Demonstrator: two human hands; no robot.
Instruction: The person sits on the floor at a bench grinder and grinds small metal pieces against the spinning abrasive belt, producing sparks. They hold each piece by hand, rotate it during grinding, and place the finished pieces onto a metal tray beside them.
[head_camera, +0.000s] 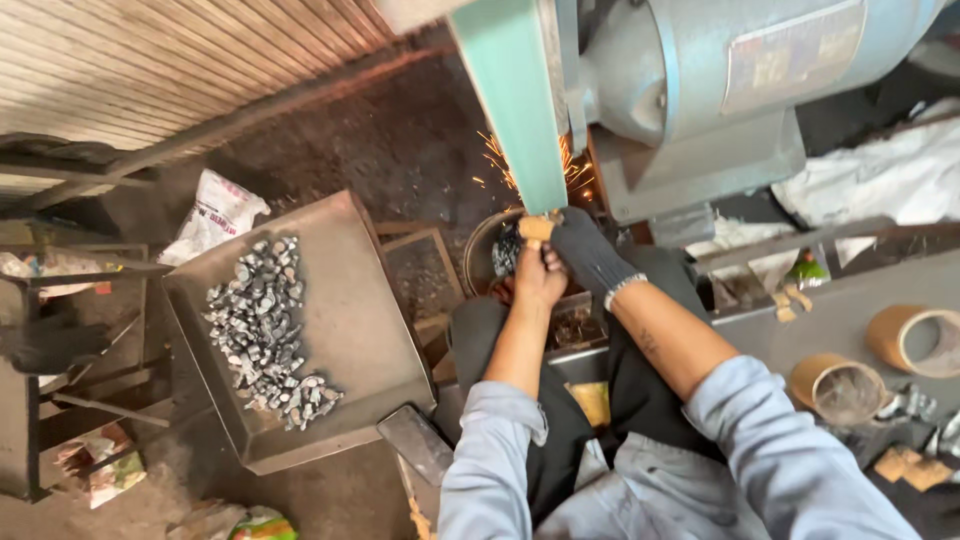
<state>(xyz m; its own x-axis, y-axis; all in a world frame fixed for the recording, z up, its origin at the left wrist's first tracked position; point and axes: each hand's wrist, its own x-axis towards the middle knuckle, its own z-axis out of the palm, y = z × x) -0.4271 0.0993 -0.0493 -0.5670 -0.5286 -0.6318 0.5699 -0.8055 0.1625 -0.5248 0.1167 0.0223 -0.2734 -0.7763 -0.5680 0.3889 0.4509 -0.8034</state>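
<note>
The way ahead is being blocked by the green belt and the grey motor housing. The left side is being taken up by a tray of metal pieces; open floor is being left far left.

White printed sack lay crumpled on floor by metal tray's far corner. Rectangular faded label plate sat on grey motor housing. Colourful wrapper at bottom edge.
</note>
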